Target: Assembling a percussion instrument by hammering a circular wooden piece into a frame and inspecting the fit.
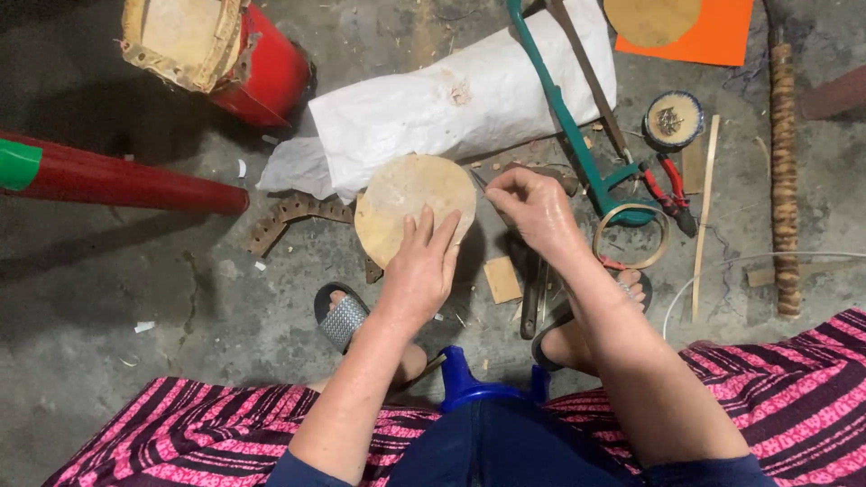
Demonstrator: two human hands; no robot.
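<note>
Tan disc (401,203) pinned flat under left hand (424,261), fingers spread along its right edge. Right hand (537,207) pinched tight on thin blade (478,180), tip touching disc rim just beyond left fingertips. White sack (451,104) directly behind grip.

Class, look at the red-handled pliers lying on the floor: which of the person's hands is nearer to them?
The right hand. It is just left of the pliers in the picture, pinching a thin tool at the round tan disc's edge. The left hand rests on the disc, farther away.
</note>
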